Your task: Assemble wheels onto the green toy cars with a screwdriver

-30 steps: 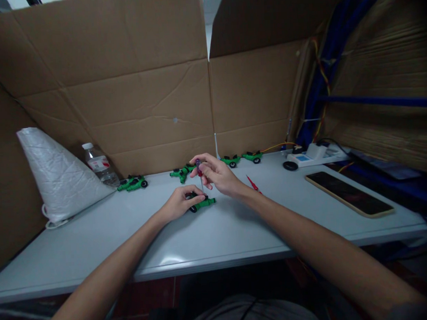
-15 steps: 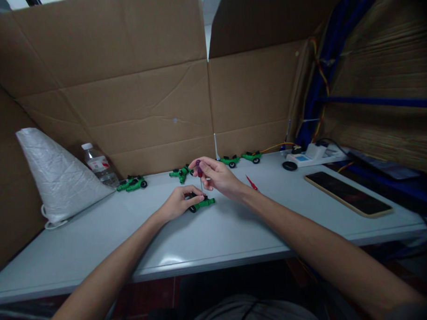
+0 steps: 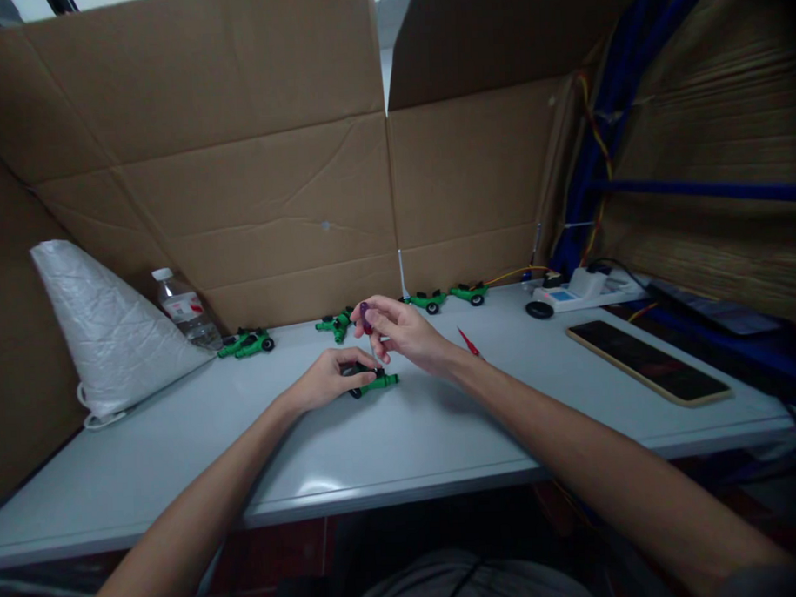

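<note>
Cardboard walls behind white table. Our left grip pinches green toy vehicle, just below our right grip, which grasps screwdriver by purple-red handle. Tip, hard to make out, could slip if we press askew; vehicle could roll if left grip slackens.

No writing can be read. The plastic bottle at the back left of the desk bears a white label with red marks, too small to make out. The power strip on the right shows a blue patch, likewise illegible.
</note>
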The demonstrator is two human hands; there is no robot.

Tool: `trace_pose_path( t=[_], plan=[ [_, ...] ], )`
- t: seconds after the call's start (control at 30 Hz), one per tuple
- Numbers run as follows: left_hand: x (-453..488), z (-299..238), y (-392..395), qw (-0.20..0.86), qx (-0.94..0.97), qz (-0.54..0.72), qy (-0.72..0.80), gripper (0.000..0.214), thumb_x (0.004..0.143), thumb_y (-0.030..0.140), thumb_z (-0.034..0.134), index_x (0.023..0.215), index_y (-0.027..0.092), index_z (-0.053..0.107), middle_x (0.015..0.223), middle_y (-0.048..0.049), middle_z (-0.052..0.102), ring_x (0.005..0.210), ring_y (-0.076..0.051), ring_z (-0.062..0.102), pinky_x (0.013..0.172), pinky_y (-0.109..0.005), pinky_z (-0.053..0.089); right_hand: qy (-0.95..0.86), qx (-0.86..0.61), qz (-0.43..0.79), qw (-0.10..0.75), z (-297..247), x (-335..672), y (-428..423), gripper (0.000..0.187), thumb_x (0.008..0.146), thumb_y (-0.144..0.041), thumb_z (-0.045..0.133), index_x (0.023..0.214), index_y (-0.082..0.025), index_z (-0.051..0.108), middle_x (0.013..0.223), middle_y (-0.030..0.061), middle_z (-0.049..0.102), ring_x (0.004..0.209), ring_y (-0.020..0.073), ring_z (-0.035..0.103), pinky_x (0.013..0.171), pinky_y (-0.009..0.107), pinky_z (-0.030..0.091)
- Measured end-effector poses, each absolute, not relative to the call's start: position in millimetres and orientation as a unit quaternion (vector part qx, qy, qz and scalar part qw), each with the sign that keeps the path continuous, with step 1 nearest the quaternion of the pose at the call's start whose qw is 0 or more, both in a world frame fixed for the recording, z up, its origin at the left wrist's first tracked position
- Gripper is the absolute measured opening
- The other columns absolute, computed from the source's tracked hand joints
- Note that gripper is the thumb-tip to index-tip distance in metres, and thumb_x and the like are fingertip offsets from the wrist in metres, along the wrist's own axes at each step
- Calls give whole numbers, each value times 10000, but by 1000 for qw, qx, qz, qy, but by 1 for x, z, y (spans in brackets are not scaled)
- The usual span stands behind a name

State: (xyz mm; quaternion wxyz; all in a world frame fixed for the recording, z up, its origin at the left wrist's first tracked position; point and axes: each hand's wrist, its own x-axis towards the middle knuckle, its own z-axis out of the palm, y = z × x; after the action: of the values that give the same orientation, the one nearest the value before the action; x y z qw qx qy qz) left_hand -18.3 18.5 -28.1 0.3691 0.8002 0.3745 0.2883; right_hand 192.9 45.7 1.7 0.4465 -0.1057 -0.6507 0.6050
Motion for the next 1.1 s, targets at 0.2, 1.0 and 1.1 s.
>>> trace_pose_path(
  t=[0.2, 1.0, 1.1],
  plan=[
    [-16, -31, 18, 369, 795, 298, 379, 324, 951, 435, 721, 1058, 138, 792, 1087, -109, 781, 1001, -219, 697, 910, -322, 517, -628, -140, 595, 481, 0, 188, 45, 550, 804, -579, 832, 1001, -241, 446, 787, -49, 696, 425, 78, 539, 356, 180, 429],
    [-14, -31, 18, 387, 787, 314, 364, 308, 947, 423, 730, 1036, 128, 747, 1053, -102, 745, 980, -205, 672, 905, -316, 504, -622, -129, 614, 468, -5, 188, 45, 530, 820, -555, 833, 1021, -238, 459, 835, -43, 690, 451, 73, 558, 373, 181, 464],
    [-15, -32, 18, 383, 786, 314, 369, 325, 942, 444, 731, 1020, 129, 747, 1035, -98, 749, 959, -203, 672, 886, -309, 506, -626, -106, 630, 448, -4, 188, 45, 450, 921, -603, 704, 1091, -223, 532, 863, -32, 650, 512, 75, 585, 441, 206, 536]
  ],
)
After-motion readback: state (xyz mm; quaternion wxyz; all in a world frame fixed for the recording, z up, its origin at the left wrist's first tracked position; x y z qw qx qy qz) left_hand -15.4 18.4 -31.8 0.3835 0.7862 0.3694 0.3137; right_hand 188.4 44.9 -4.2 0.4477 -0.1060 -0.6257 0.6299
